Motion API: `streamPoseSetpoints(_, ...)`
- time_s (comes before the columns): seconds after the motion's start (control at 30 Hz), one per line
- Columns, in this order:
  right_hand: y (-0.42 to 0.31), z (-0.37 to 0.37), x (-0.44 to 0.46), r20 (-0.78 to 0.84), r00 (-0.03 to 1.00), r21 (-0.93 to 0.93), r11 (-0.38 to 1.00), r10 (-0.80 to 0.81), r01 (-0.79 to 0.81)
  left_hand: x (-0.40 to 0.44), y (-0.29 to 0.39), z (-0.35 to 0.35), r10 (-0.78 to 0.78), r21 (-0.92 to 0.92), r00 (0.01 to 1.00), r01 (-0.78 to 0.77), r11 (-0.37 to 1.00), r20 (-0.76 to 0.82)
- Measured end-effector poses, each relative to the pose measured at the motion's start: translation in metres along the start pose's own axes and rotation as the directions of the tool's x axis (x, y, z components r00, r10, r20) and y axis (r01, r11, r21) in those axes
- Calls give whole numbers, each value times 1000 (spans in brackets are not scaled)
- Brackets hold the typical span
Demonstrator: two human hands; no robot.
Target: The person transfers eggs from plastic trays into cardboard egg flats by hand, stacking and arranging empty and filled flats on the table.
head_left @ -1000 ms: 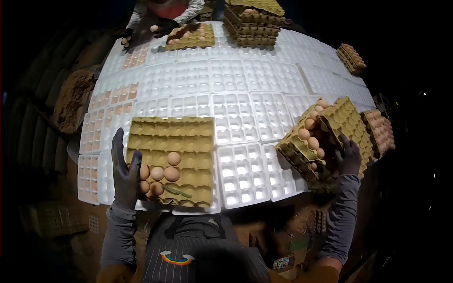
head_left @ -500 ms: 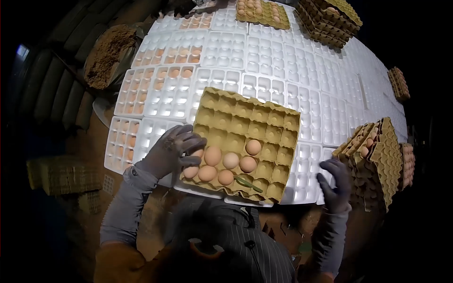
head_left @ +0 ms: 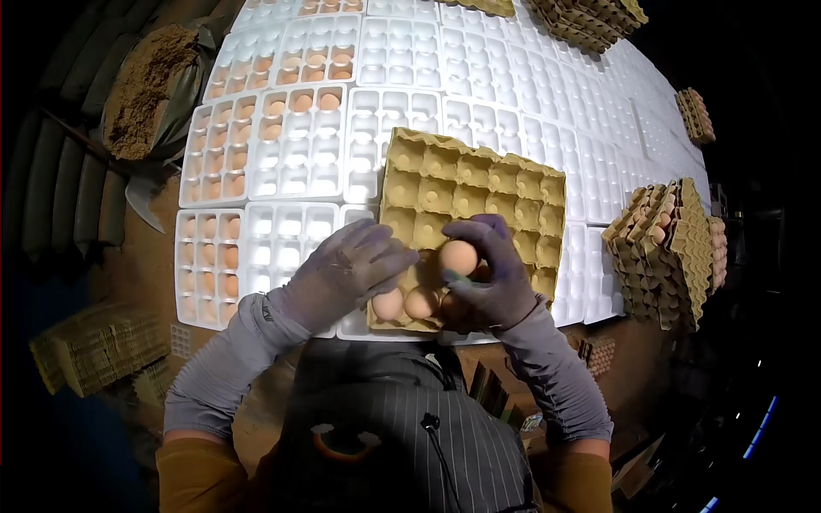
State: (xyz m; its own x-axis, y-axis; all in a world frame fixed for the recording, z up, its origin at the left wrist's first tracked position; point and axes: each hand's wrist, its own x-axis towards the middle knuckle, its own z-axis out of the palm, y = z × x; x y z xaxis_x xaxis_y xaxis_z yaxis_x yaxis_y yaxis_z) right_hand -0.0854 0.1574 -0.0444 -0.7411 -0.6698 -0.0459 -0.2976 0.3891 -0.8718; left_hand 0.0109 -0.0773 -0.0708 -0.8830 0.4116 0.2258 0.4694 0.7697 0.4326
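A yellowish pulp egg tray (head_left: 466,198) lies across the white trays, its far cups bare and brown eggs in its near left part. My right hand (head_left: 503,278), in a grey glove, pinches a brown egg (head_left: 457,259) above the tray. Over the tray's left edge, my gloved left hand (head_left: 352,267) has its fingers curled and pressed together; what they hold, if anything, is hidden. Just below those fingertips sits an egg (head_left: 387,305), with another egg (head_left: 420,302) beside it. More eggs are partly covered by my right hand.
White trays (head_left: 295,175) cover the table, several at the left holding eggs. A stack of pulp trays with eggs (head_left: 658,248) stands at the right, another tray stack (head_left: 590,21) at the back. Folded pulp trays (head_left: 103,346) lie low left, near a sack of brown grain (head_left: 150,94).
My right hand has come in from the right side to the tray and taken hold of an egg. My left hand stays at the tray's left edge. The whole view has shifted.
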Motion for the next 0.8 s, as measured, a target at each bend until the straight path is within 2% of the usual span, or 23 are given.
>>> streamPoseSetpoints(0.03,-1,-8,-1,-51,996,269,961,74,-57,-3,2,-9,-253,-399,967,225,889,-19)
streamPoseSetpoints(0.07,-1,-12,-2,24,999,184,983,22,-26,-6,4,-17,-475,-723,877,370,583,66)
streamPoseSetpoints(0.1,-4,-14,-3,99,995,102,995,-23,13,-9,5,-22,-615,-900,753,406,156,233)
streamPoseSetpoints(0.13,-17,-8,-7,194,980,-199,977,-35,74,-14,5,-22,-674,-948,673,138,-288,303)
streamPoseSetpoints(0.17,-30,6,-14,287,958,-474,867,-17,157,-24,3,-13,-693,-957,664,142,-253,282)
streamPoseSetpoints(0.2,-22,27,-23,328,940,-714,627,-95,313,-33,0,-3,-711,-965,653,147,-218,260)
streamPoseSetpoints(0.23,-11,44,-28,384,916,-824,403,-119,398,-43,0,-4,-656,-898,640,129,-421,400)
streamPoseSetpoints(0.27,-11,47,-27,396,908,-808,416,-141,417,-40,11,-8,-598,-913,738,407,23,313)
streamPoseSetpoints(0.3,-10,46,-28,405,900,-792,430,-159,433,-36,22,-13,-527,-707,821,507,493,221)
streamPoseSetpoints(0.33,-11,37,-29,401,903,-798,426,-155,427,-28,41,-10,-488,-496,867,468,731,100)
streamPoseSetpoints(0.37,-14,23,-28,368,927,-710,623,-70,329,-26,57,-6,-412,-229,911,401,887,-3)
streamPoseSetpoints(0.4,-18,6,-24,353,935,-589,781,18,208,-26,61,0,-403,-54,909,410,910,105)
streamPoseSetpoints(0.43,-25,-13,-17,360,901,-415,907,244,-80,-25,62,4,-404,-57,909,411,910,98)
streamPoseSetpoints(0.47,-6,-34,-21,330,905,-89,963,268,-253,-26,63,9,-416,-25,902,421,907,112)
streamPoseSetpoints(0.5,13,-51,-24,313,902,253,889,298,-382,-26,62,11,-432,10,893,434,901,125)
streamPoseSetpoints(0.53,3,-63,-24,273,923,546,746,271,-381,-25,61,4,-324,45,937,321,946,132)
streamPoseSetpoints(0.57,10,-75,-23,208,951,603,736,227,-307,-24,61,0,-334,49,933,331,943,131)
streamPoseSetpoints(0.6,17,-86,-22,141,973,653,722,181,-229,-23,61,-3,-467,-198,878,479,855,107)
streamPoseSetpoints(0.63,33,-94,-15,128,989,280,954,69,-103,-19,60,-8,-587,-431,802,572,698,114)
streamPoseSetpoints(0.67,49,-101,-8,114,993,-146,987,-44,61,-14,59,-16,-674,-652,681,654,383,286)
streamPoseSetpoints(0.7,37,-93,-5,97,995,-407,913,21,20,-2,64,-26,-644,-841,619,537,-69,449)
streamPoseSetpoints(0.77,37,-77,6,140,989,-750,646,-52,140,20,67,-25,-569,-858,684,508,-79,457)
streamPoseSetpoints(0.8,40,-73,11,168,986,-738,662,-10,132,31,72,-15,-557,-811,785,498,308,271)
